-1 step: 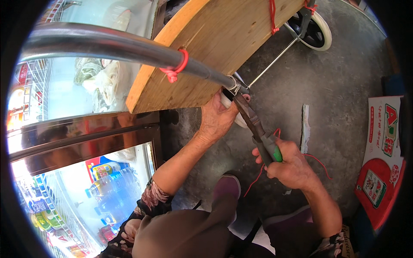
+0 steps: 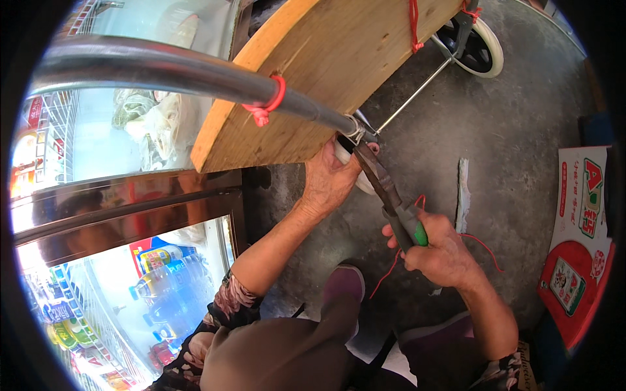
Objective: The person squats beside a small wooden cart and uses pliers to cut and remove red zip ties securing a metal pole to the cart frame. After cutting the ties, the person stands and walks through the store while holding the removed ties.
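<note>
Right hand (image 2: 443, 254) grips pliers (image 2: 385, 186), seemingly tightening or trimming the wire (image 2: 356, 129) at the end of the metal tube (image 2: 306, 106); left hand (image 2: 330, 179) braces beneath, grip unclear; next squeeze calls for steadiness

Brown-framed fridge (image 2: 130, 210), plastic bottles (image 2: 173, 287) inside, red-and-white carton (image 2: 578, 241), grey floor (image 2: 528, 137)

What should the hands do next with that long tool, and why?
Perhaps the right hand should gently squeeze the pliers while the left hand steadies things. The pliers' tip is close to the pale tie around the metal bar, and the left hand is there too. I can't tell whether the tip grips anything.
</note>
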Demonstrator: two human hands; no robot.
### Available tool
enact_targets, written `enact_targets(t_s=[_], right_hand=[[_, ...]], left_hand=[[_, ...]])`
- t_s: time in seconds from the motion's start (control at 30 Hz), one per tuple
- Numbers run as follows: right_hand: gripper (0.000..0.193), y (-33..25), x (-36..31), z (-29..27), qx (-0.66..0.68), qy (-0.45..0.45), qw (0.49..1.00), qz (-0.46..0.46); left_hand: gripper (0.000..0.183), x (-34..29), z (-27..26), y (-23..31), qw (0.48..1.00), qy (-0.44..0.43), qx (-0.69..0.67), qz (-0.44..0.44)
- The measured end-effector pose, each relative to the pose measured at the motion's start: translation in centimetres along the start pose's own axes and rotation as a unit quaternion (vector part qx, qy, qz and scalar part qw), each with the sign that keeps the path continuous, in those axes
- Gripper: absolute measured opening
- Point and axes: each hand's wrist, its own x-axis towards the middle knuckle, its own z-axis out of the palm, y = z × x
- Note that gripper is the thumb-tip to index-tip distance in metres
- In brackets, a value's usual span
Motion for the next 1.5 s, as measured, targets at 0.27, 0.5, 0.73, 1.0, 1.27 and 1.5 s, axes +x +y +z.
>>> enact_targets(t_s=[0.27,0.5,0.73,1.0,1.27,1.5], right_hand=[[0.035,-1.4,-0.4,0.2,-0.046,0.006,0.997,0.058],[0.030,-1.9,-0.9,1.1,-0.051,0.060,0.996,0.032],[0.020,-1.7,-0.9,2.2,-0.054,0.073,0.996,0.019],[0.017,-2.0,-0.5,3.3,-0.042,0.090,0.995,0.011],[0.028,-3.5,-0.7,2.3,0.147,0.008,0.984,0.105],[0.059,-2.9,-0.5,4.2,0.489,-0.111,0.859,0.105]], left_hand=[[0.021,0.0,0.6,0.1,0.996,0.028,0.082,-0.003],[0.019,0.0,1.3,0.4,0.996,0.042,0.083,0.004],[0.019,-0.3,1.9,0.1,0.994,0.101,0.050,-0.004],[0.017,-0.1,2.5,-0.3,0.978,0.133,-0.158,-0.020],[0.016,-0.4,2.0,-0.1,0.991,0.103,-0.081,-0.014],[0.014,-0.6,2.3,-0.4,0.964,0.111,-0.230,-0.073]])
